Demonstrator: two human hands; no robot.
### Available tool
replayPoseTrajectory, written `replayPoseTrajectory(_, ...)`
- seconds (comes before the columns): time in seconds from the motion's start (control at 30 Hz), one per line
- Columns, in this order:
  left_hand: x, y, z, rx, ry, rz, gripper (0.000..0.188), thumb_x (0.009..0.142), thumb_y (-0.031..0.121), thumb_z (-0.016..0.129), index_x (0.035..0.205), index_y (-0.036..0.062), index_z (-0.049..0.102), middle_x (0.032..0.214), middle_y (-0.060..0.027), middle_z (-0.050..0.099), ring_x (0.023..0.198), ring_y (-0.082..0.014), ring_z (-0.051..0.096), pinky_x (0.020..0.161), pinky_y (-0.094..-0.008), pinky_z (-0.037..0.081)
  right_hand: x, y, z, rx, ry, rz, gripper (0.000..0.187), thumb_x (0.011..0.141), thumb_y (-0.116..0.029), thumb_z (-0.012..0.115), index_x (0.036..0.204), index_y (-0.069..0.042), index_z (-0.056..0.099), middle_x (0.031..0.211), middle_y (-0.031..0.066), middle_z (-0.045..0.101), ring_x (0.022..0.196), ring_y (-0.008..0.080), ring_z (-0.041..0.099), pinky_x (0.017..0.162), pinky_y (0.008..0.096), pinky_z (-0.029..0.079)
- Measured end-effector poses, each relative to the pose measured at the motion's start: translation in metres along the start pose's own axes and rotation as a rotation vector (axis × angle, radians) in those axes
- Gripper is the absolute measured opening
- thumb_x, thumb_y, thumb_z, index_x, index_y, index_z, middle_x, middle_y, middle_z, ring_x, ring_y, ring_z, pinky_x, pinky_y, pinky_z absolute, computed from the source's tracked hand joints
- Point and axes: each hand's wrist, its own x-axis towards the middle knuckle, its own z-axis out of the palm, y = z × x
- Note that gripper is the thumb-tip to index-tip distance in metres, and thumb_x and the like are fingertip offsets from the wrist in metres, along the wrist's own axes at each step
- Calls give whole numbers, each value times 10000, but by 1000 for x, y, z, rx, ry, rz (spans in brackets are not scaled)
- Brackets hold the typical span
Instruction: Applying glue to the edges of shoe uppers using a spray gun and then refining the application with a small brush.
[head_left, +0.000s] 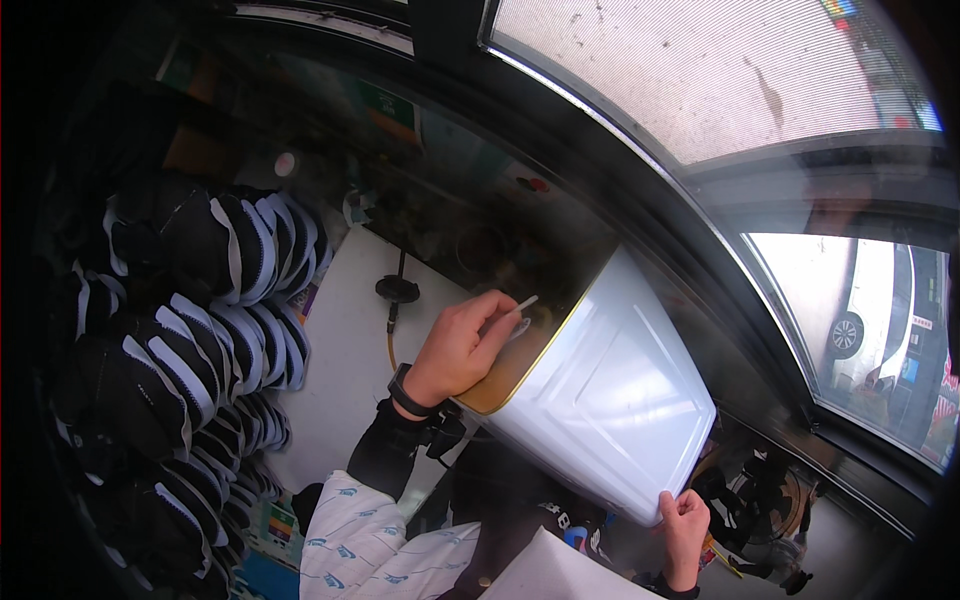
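A large white metal tin (625, 385) with a yellow-gold rim lies tilted across the middle, its open mouth turned toward the left. At that mouth, my left hand (465, 345) is closed, with a short white stick (528, 302) poking out past the fingers. What else these fingers may grip is hidden. A black band circles the left wrist. Low on the right, my right hand (685, 525) pinches the bottom corner of the tin between thumb and fingers. The tin's depth is mostly in shadow.
Stacks of black shoe uppers (170, 380) with pale edges fill the left side. Behind my left hand stands a white tabletop (335, 330) with a round black fitting (397, 289) and yellow hose. A dark window frame (640, 130) runs diagonally at right; clutter (765, 510) lies beyond my right hand.
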Motion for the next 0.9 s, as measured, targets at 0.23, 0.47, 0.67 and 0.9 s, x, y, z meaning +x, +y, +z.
replayPoseTrajectory(0.23, -1, 0, 0, -18, 5, 16, 131, 1004, 93, 632, 1063, -21, 657, 905, -105, 729, 752, -174, 681, 683, -279, 516, -2, -3, 0, 1, -6, -8, 401, 953, -192, 759, 716, -57, 465, 609, 11, 512, 436, 114, 534, 404, 274, 466)
replayPoseTrajectory(0.47, -2, -1, -1, -9, 12, 28, 133, 1004, 98, 630, 1064, -17, 661, 892, -100, 734, 734, -183, 689, 669, -279, 515, 0, 5, -3, -35, -11, -21, 381, 957, -177, 743, 722, -52, 471, 620, 16, 524, 437, 113, 540, 403, 267, 453)
replayPoseTrajectory(0.67, -2, 1, -1, -7, 19, 36, 133, 1004, 103, 631, 1060, -14, 662, 884, -101, 733, 718, -186, 685, 657, -284, 511, -1, 2, -1, 11, -5, 1, 377, 958, -179, 741, 726, -49, 473, 626, 17, 522, 440, 113, 536, 398, 267, 458)
replayPoseTrajectory(0.9, -4, 0, 0, 7, 23, 53, 128, 1005, 103, 632, 1054, -12, 659, 870, -100, 725, 705, -187, 674, 645, -282, 503, -1, 6, -1, -32, -7, 20, 392, 961, -210, 744, 725, -55, 471, 627, 18, 520, 437, 113, 535, 397, 268, 458)
